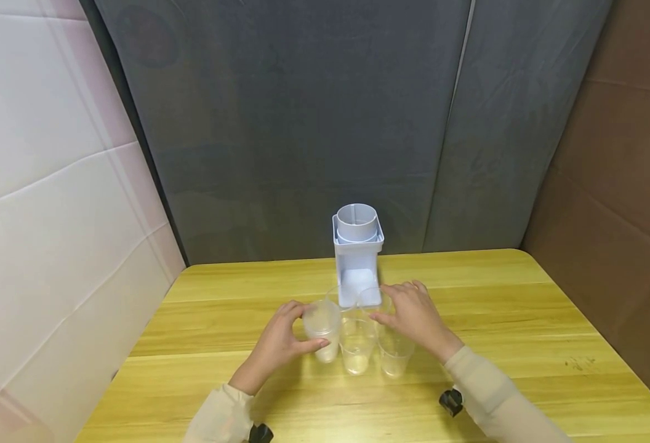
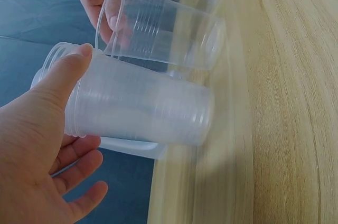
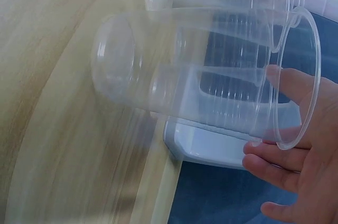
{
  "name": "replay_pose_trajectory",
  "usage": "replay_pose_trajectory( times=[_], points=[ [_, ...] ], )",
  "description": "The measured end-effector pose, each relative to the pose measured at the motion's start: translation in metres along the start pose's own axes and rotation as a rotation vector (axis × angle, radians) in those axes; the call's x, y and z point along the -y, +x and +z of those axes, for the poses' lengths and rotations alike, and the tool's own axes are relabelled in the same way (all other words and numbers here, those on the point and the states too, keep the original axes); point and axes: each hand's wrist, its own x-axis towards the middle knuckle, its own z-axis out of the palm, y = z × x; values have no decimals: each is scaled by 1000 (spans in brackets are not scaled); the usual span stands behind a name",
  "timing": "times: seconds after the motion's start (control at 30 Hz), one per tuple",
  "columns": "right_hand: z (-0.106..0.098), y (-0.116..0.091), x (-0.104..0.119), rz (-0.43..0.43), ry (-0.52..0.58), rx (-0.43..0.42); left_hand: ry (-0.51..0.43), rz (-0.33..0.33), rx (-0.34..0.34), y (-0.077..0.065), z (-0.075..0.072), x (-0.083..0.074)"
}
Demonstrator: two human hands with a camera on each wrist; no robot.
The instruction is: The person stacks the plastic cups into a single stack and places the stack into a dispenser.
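Observation:
My left hand (image 1: 280,338) grips a stack of nested clear plastic cups (image 2: 142,97) near their rims, thumb on the near side. Beside the stack, a single clear cup (image 1: 356,354) stands upright in the middle. Another clear cup (image 1: 396,357) stands to its right, and it fills much of the right wrist view. My right hand (image 1: 416,314) reaches behind that one and pinches the rim of a rear clear cup (image 1: 375,300) between thumb and fingers. One more faint cup rim shows behind the stack.
A pale dispenser-like holder (image 1: 357,255) with a round tube on top stands behind the cups. Below is a wooden table (image 1: 203,369). A dark grey panel (image 1: 303,123) rises at the back, with a white sheet (image 1: 53,215) left and a brown one (image 1: 624,184) right.

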Motion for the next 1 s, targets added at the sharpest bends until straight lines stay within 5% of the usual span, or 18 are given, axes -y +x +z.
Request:
replay_pose_trajectory(
  times=[1.0],
  points=[
    [-34,7,-1,22,-36,-31,1,-12,4,3,1,2]
  ],
)
